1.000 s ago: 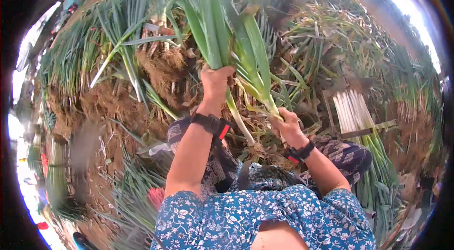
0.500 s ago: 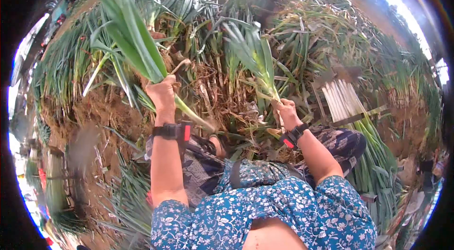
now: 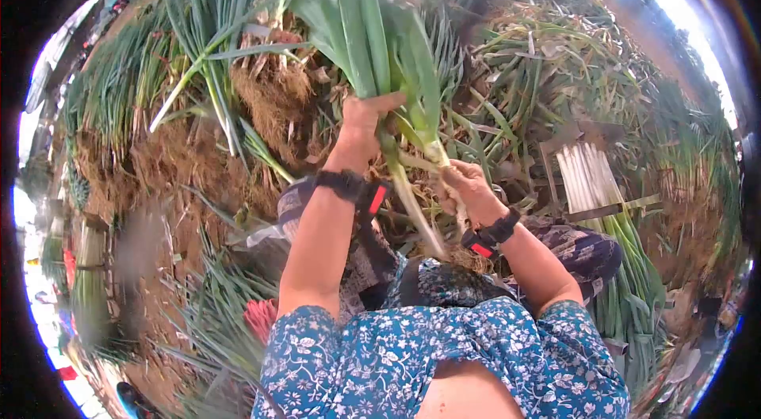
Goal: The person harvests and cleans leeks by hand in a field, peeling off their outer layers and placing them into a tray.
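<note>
My left hand (image 3: 365, 122) is closed round a long green onion (image 3: 361, 30) with broad green leaves; its pale stalk hangs down below the fist. My right hand (image 3: 468, 191), lower and to the right, grips a second green onion (image 3: 422, 78) by its white stalk, with roots showing beneath the fingers. The leaves of the two plants overlap, and the hands are close but apart. Both wrists wear black straps with a red patch.
Heaps of green onions (image 3: 127, 78) with brown roots lie at the left and ahead. Loose cut leaves (image 3: 547, 62) cover the right. A bundle of trimmed white stalks (image 3: 587, 177) rests in a frame at right. Pink ties (image 3: 260, 317) lie by my left elbow.
My left hand has moved right and slightly up with its onion, towards my right hand. My right hand has shifted slightly left and down, still holding its onion.
</note>
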A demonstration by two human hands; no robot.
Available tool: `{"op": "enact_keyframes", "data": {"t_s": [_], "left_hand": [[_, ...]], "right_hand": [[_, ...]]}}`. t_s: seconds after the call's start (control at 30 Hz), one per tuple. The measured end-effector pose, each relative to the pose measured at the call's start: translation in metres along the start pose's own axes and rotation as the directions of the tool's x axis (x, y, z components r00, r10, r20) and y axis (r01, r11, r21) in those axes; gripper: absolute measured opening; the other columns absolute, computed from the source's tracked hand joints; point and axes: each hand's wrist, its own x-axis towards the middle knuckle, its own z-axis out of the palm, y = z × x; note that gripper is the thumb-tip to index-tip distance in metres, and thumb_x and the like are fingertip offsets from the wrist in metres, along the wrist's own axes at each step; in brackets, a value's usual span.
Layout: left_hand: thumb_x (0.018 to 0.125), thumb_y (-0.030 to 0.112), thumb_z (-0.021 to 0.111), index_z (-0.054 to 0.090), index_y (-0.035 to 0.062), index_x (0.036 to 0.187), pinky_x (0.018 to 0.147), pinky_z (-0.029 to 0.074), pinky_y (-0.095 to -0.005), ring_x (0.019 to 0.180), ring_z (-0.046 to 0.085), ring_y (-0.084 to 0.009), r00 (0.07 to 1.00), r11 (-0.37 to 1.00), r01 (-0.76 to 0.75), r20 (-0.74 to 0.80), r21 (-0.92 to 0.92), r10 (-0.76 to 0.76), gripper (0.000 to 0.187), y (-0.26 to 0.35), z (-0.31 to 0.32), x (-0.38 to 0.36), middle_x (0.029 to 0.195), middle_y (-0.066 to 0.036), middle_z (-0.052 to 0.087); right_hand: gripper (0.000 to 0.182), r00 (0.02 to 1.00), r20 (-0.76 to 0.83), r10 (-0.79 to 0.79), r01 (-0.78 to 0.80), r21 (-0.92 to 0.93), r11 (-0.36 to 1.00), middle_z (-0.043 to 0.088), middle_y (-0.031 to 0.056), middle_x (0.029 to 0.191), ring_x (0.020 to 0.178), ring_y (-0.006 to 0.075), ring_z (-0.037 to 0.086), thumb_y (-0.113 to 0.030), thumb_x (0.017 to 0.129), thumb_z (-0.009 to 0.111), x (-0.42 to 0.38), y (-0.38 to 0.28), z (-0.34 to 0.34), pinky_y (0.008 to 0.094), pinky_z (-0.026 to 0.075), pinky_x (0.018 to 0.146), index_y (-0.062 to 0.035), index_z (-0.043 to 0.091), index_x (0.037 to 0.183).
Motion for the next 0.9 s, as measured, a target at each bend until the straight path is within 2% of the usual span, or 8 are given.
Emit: {"op": "enact_keyframes", "data": {"t_s": [0.1, 0.23, 0.33, 0.43, 0.47, 0.6, 0.73, 0.9], "left_hand": [[0.069, 0.001, 0.065, 0.061, -0.0020, 0.091, 0.053, 0.047, -0.0310, 0.061, 0.058, -0.0188, 0.994, 0.988, 0.106, 0.044, -0.114, -0.101, 0.023, 0.000, -0.001, 0.007, 0.079, -0.009, 0.061], [0.068, -0.003, 0.064, 0.060, -0.0050, 0.093, 0.062, 0.053, -0.0361, 0.067, 0.061, -0.0246, 0.999, 0.988, 0.031, 0.015, -0.151, -0.029, 0.026, -0.006, 0.001, 0.003, 0.082, -0.011, 0.062], [0.068, -0.004, 0.063, 0.061, -0.0069, 0.091, 0.060, 0.052, -0.0350, 0.066, 0.062, -0.0241, 0.999, 0.992, 0.037, -0.006, -0.119, -0.038, 0.024, -0.003, 0.001, -0.004, 0.080, -0.012, 0.062], [0.068, -0.004, 0.063, 0.062, -0.0075, 0.089, 0.060, 0.052, -0.0344, 0.066, 0.062, -0.0238, 0.997, 0.996, 0.009, -0.077, -0.091, -0.016, 0.022, 0.002, -0.002, -0.007, 0.079, -0.012, 0.063], [0.068, -0.004, 0.063, 0.062, -0.0077, 0.089, 0.060, 0.052, -0.0344, 0.066, 0.062, -0.0238, 0.996, 0.996, 0.006, -0.085, -0.087, -0.014, 0.021, 0.003, -0.003, -0.009, 0.079, -0.012, 0.063], [0.065, -0.005, 0.065, 0.063, -0.0063, 0.084, 0.050, 0.048, -0.0308, 0.057, 0.059, -0.0205, 0.994, 0.985, -0.008, -0.107, -0.171, -0.011, 0.019, 0.000, -0.002, -0.012, 0.074, -0.011, 0.062], [0.064, -0.006, 0.067, 0.063, -0.0052, 0.080, 0.040, 0.042, -0.0272, 0.048, 0.056, -0.0168, 0.974, 0.990, -0.094, -0.215, -0.101, 0.070, 0.017, 0.001, -0.008, -0.003, 0.069, -0.009, 0.062], [0.065, -0.004, 0.068, 0.062, -0.0014, 0.084, 0.043, 0.042, -0.0277, 0.055, 0.055, -0.0163, 0.961, 0.982, -0.185, -0.215, -0.028, 0.175, 0.020, 0.013, -0.027, -0.001, 0.075, -0.007, 0.061]], "right_hand": [[0.042, 0.988, 0.137, 0.067, -0.036, -0.220, 0.975, 0.059, 0.0016, 0.074, 0.066, 0.0075, 0.055, -0.039, 0.086, 0.059, 0.005, -0.019, 0.007, 0.0226, 0.046, 0.060, -0.0022, 0.058, 0.105], [0.041, 0.921, 0.213, -0.326, 0.379, -0.302, 0.875, 0.062, 0.0047, 0.090, 0.085, 0.0117, 0.055, -0.029, 0.082, 0.064, 0.042, -0.041, 0.008, 0.0277, 0.044, 0.079, 0.0021, 0.057, 0.107], [0.035, 0.913, 0.199, -0.357, 0.406, -0.549, 0.731, 0.063, 0.0038, 0.088, 0.081, 0.0106, 0.055, -0.019, 0.076, 0.067, 0.059, -0.074, 0.024, 0.0260, 0.044, 0.075, 0.0030, 0.059, 0.102], [0.033, 0.937, 0.102, -0.335, 0.342, -0.480, 0.808, 0.064, 0.0047, 0.085, 0.077, 0.0100, 0.055, -0.010, 0.069, 0.069, 0.076, -0.065, 0.033, 0.0252, 0.044, 0.072, 0.0030, 0.061, 0.098], [0.032, 0.945, 0.052, -0.324, 0.325, -0.275, 0.905, 0.064, 0.0059, 0.081, 0.072, 0.0104, 0.055, -0.009, 0.067, 0.071, 0.076, -0.060, 0.039, 0.0260, 0.045, 0.069, 0.0022, 0.061, 0.095], [0.021, 0.872, -0.065, -0.485, 0.351, -0.607, 0.713, 0.060, 0.0036, 0.071, 0.066, 0.0100, 0.054, -0.012, 0.068, 0.071, 0.061, -0.055, 0.046, 0.0266, 0.045, 0.062, -0.0018, 0.061, 0.084], [0.013, 0.942, -0.070, -0.327, 0.259, -0.466, 0.846, 0.054, -0.0014, 0.069, 0.060, 0.0087, 0.048, -0.006, 0.070, 0.067, 0.022, -0.018, 0.022, 0.0235, 0.041, 0.056, -0.0049, 0.056, 0.078], [0.016, 0.997, -0.066, 0.049, -0.082, -0.766, 0.638, 0.058, 0.0079, 0.071, 0.069, 0.0147, 0.057, -0.011, 0.067, 0.063, -0.041, 0.038, -0.064, 0.0305, 0.047, 0.063, -0.0018, 0.057, 0.079]]}}
